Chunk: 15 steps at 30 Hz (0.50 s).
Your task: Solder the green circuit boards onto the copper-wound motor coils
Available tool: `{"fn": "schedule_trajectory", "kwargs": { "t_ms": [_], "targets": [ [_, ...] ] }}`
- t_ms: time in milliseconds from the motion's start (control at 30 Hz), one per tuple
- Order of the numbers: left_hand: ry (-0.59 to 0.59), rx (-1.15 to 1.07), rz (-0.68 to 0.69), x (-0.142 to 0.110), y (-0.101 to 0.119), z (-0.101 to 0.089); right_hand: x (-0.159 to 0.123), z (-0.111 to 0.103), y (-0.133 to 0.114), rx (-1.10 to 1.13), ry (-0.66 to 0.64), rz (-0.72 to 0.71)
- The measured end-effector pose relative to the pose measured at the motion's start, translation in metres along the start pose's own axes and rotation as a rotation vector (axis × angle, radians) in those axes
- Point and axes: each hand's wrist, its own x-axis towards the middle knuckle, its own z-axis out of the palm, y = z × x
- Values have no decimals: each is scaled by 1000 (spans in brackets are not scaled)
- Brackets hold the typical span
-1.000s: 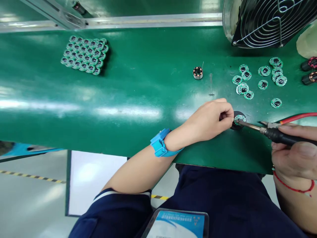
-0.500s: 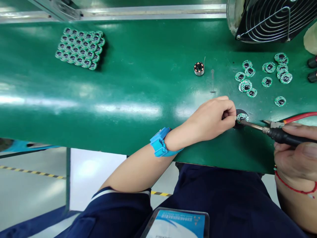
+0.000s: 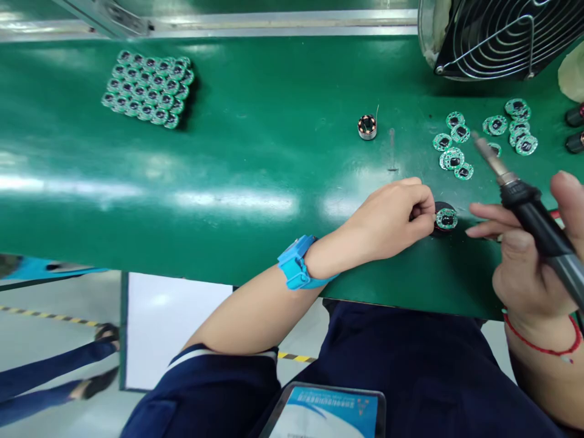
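My left hand (image 3: 399, 210) is closed in a pinch at the left edge of a small round green circuit board (image 3: 446, 219). What lies between its fingertips is hidden. Beneath that board shows a black round base (image 3: 440, 205). My right hand (image 3: 524, 267) holds a soldering iron (image 3: 529, 204) loosely, with two fingers stretched toward the board. The iron's tip is raised, blurred, and apart from the board, pointing up and left over the loose boards. Behind the right hand, only a bit of a red handle (image 3: 555, 214) shows.
Loose round boards (image 3: 451, 159) lie to the right, below a caged fan (image 3: 506, 42). A copper-wound coil (image 3: 367, 126) stands mid-table. A block of stacked boards (image 3: 148, 88) sits at the far left. A person's legs (image 3: 59, 371) show on the floor at lower left.
My right hand has lifted the soldering iron off the board, up and to the right, now covering the pliers and a loose board. My left hand stays put. A person's legs have come into view.
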Motion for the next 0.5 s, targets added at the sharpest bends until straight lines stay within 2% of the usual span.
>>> {"fn": "schedule_trajectory", "kwargs": {
  "t_ms": [67,167,233,500],
  "targets": [
    [-2,3,1,0,0,0,1,5,0,-62,-100,11],
    [-8,7,2,0,0,0,3,7,2,-203,-357,-15],
    [-19,10,-1,0,0,0,4,8,4,-234,-453,-10],
    [-17,8,35,-2,0,-1,3,12,5,-211,-428,-36]
  ]
}}
